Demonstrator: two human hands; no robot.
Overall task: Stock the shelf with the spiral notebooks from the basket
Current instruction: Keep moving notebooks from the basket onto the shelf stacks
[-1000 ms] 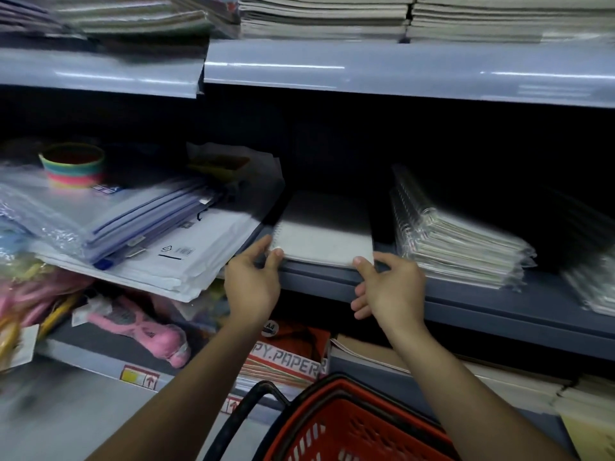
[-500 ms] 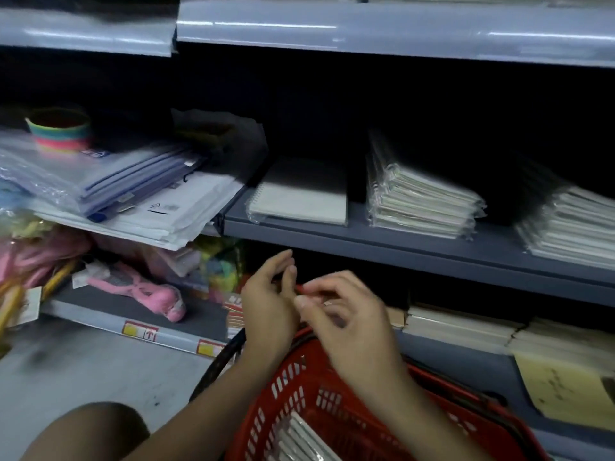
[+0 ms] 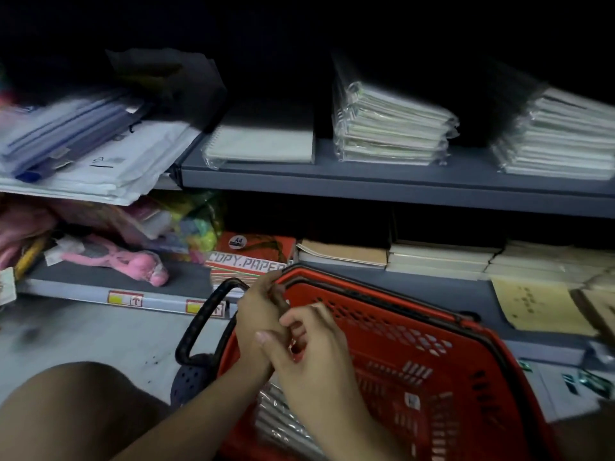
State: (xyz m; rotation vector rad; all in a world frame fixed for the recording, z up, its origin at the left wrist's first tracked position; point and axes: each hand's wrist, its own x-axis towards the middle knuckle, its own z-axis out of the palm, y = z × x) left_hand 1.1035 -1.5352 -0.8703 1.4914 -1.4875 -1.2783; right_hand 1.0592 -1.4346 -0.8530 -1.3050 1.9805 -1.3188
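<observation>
A grey shelf (image 3: 382, 181) runs across the upper half of the view, and one wrapped spiral notebook (image 3: 263, 146) lies flat near its left end. To its right, on the same board, stand two taller stacks of wrapped notebooks (image 3: 392, 128), well apart from each other. Left of the shelf a heap of plastic folders and envelopes (image 3: 83, 151) overhangs a lower ledge that holds a pink toy (image 3: 133, 261) and bright packets. Under the shelf a ream of copy paper (image 3: 253, 257) sits just behind the rim of a red basket (image 3: 432, 344), whose black handle (image 3: 206, 314) hangs out to the left. More wrapped spiral notebooks in the basket (image 3: 276, 414) show at its bottom, partly hidden by the forearms. Both hands meet over the basket's near-left corner. The left hand (image 3: 259, 314) is raised edge-on, fingers loosely bent toward the rim. The right hand (image 3: 312, 354) lies against it, its fingers curled inward with the thumb stretched across to the left hand; neither plainly holds anything.
</observation>
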